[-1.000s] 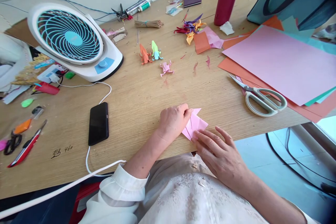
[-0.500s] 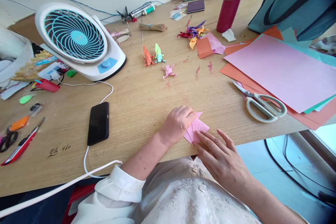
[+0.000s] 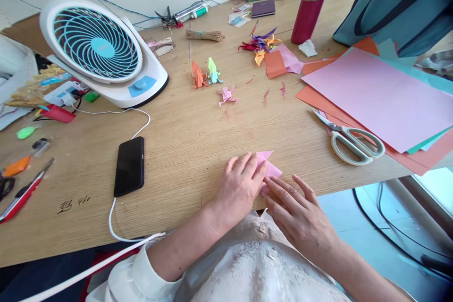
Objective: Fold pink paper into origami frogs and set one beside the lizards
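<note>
A folded piece of pink origami paper lies near the front edge of the table. Over its left part my left hand rests palm down, fingers extended and thumb on the paper. My right hand is spread out, with its fingertips pressing on the paper's lower right side. The lower part of the sheet is mostly hidden by the fingers. Beyond the hands stands a pink paper frog, with an orange folded figure and a green-and-blue one behind it.
Scissors lie at the right beside stacked coloured sheets. A phone with a white cable and a fan are on the left. A dark red bottle, folded paper shapes and a teal bag stand farther back.
My left hand has shifted down and flattened, its fingers loosening from a curled grip and spreading over the paper's left part. The right hand stays nearly still.
</note>
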{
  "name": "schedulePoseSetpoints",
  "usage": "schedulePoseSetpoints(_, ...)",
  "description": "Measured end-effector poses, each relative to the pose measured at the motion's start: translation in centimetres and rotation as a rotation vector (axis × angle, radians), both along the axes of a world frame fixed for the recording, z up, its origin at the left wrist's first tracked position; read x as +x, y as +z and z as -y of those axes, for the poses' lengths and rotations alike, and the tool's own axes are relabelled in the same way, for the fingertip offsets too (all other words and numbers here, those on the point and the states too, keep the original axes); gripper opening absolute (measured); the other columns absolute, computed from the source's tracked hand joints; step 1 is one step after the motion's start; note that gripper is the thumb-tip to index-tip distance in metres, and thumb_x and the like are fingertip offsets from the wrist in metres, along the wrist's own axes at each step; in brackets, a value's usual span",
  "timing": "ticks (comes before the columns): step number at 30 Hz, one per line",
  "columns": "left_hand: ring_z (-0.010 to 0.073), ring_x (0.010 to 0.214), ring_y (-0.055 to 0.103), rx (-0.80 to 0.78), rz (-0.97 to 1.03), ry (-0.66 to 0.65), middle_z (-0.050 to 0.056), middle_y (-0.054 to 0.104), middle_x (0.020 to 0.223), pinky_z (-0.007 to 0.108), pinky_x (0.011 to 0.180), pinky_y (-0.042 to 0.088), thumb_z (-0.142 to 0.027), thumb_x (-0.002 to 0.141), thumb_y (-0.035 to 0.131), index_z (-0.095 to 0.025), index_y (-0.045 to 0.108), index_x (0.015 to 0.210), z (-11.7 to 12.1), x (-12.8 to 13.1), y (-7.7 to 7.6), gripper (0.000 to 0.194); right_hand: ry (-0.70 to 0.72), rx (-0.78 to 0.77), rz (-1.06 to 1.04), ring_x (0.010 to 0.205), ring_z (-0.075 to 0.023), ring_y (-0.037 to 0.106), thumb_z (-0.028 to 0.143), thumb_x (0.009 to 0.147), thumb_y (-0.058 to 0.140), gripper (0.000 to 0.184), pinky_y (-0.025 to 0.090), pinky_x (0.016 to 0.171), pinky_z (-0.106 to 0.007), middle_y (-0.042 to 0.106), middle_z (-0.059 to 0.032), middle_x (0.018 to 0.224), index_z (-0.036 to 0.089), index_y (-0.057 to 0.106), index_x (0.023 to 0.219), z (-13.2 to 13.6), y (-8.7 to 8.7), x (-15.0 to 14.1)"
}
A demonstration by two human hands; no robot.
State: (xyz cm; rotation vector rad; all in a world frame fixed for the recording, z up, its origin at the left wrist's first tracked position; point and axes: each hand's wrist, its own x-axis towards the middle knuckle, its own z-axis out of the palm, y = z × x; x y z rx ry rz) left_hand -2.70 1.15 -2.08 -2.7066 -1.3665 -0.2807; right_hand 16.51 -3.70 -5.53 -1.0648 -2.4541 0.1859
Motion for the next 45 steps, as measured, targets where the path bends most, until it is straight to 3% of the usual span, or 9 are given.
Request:
schedulePoseSetpoints(9,0.0309,0.142,0.035,-0.219,0.110,0.074,0.003,0.051,0.148,0.062,0.108,0.032,-0.039,0.102,0.043,-0.028,0.052,0.138,0.1,-0.6,0.6,0.038,-0.029,0.023,0.002,0.127,-0.0274,0.056,0.018,0.098,0.053,0.022,0.027,0.116,-0.055,0.058,-0.0183,0.140,0.018,0.065,0.116,0.1,0.7,0.0)
schedulePoseSetpoints(13,0.0331,0.146,0.029,-0.271,0.127,0.099,0.003,0.048,0.151,0.065,0.110,0.028,-0.043,0.100,0.047,-0.029,0.048,0.142,0.3,-0.6,0.4,0.043,0.053,0.032,-0.013,0.127,-0.0256,0.057,0.013,0.097,0.053,0.033,0.021,0.118,-0.057,0.063,-0.0152,0.134,0.017,0.059,0.130,-0.3,1.1,0.8)
schedulePoseSetpoints(16,0.0355,0.146,0.028,-0.304,0.144,0.108,0.005,0.048,0.151,0.067,0.110,0.027,-0.045,0.098,0.052,-0.030,0.047,0.143,-0.1,-0.9,0.5,0.048,0.058,0.011,-0.102,0.115,-0.0211,0.063,0.012,0.097,0.053,0.034,0.025,0.117,-0.054,0.067,-0.0120,0.125,0.017,0.056,0.131,-1.5,2.1,1.6)
schedulePoseSetpoints(22,0.0341,0.150,0.020,-0.359,0.081,-0.215,0.005,0.050,0.150,0.061,0.114,0.024,-0.037,0.095,0.060,-0.030,0.049,0.141,-2.6,-3.7,1.8,0.048,-0.020,-0.017,-0.148,0.104,-0.0214,0.063,0.008,0.096,0.048,0.030,0.045,0.093,-0.041,0.067,-0.0107,0.117,0.018,0.059,0.122,-5.4,4.3,2.2)
schedulePoseSetpoints(30,0.0313,0.148,0.023,-0.299,0.069,-0.363,-0.001,0.049,0.151,0.052,0.112,0.027,-0.036,0.100,0.051,-0.028,0.066,0.114,-3.4,-5.6,1.7,0.022,0.142,-0.092,-0.119,0.104,-0.0226,0.061,0.012,0.099,0.047,0.036,0.044,0.090,-0.041,0.066,-0.0112,0.126,0.021,0.056,0.132,-7.9,3.2,0.7)
schedulePoseSetpoints(33,0.0264,0.137,0.038,-0.209,0.068,-0.346,0.002,0.052,0.147,0.046,0.107,0.031,-0.030,0.101,0.050,-0.028,0.061,0.126,-2.4,-5.4,1.8,0.027,0.156,-0.068,-0.057,0.102,-0.0221,0.061,0.014,0.100,0.047,0.036,0.043,0.087,-0.041,0.067,-0.0112,0.126,0.021,0.058,0.133,-7.9,3.1,0.3)
schedulePoseSetpoints(38,0.0247,0.123,0.048,-0.127,-0.012,-0.244,0.009,0.062,0.131,0.040,0.100,0.034,-0.011,0.098,0.045,-0.013,0.059,0.128,0.1,-4.0,1.8,0.032,0.134,0.003,0.018,0.092,-0.0206,0.062,0.016,0.101,0.045,0.037,0.040,0.080,-0.039,0.069,-0.0109,0.124,0.019,0.059,0.135,-7.8,3.2,0.1)
schedulePoseSetpoints(41,0.0232,0.117,0.051,-0.109,0.100,-0.176,0.009,0.064,0.128,0.040,0.100,0.034,-0.012,0.100,0.041,-0.010,0.060,0.125,1.2,-3.5,1.0,0.031,0.106,-0.002,0.049,0.092,-0.0214,0.062,0.019,0.101,0.045,0.036,0.040,0.080,-0.039,0.069,-0.0101,0.125,0.019,0.060,0.133,-7.6,3.2,0.1)
schedulePoseSetpoints(45,0.0188,0.113,0.053,-0.139,0.275,-0.072,0.001,0.066,0.127,0.037,0.097,0.034,-0.018,0.101,0.048,-0.017,0.063,0.118,1.9,-3.5,0.1,0.022,0.087,-0.008,0.102,0.099,-0.0233,0.061,0.020,0.100,0.047,0.034,0.039,0.084,-0.040,0.067,-0.0096,0.130,0.016,0.061,0.131,-6.9,3.4,0.0)
